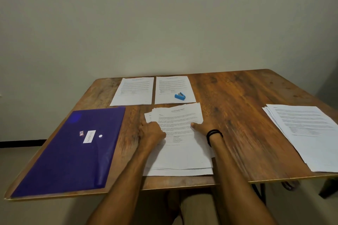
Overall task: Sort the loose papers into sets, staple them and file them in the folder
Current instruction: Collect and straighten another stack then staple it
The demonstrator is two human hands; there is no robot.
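A loose stack of printed papers [180,153] lies in front of me at the table's near edge. My left hand [152,130] rests on the stack's left side, fingers bent on the sheets. My right hand [203,127] lies on its right side, thumb pointing left across the top page. Two separate sheets lie farther back: one on the left [133,91], one on the right [173,86] with a small blue stapler [180,96] on it. A dark blue folder [73,151] lies shut at the left. Another fanned pile of papers [307,133] sits at the right edge.
The wooden table [237,107] stands against a plain wall. A black band circles my right wrist [214,133]. Chair or table legs [327,188] show under the right edge.
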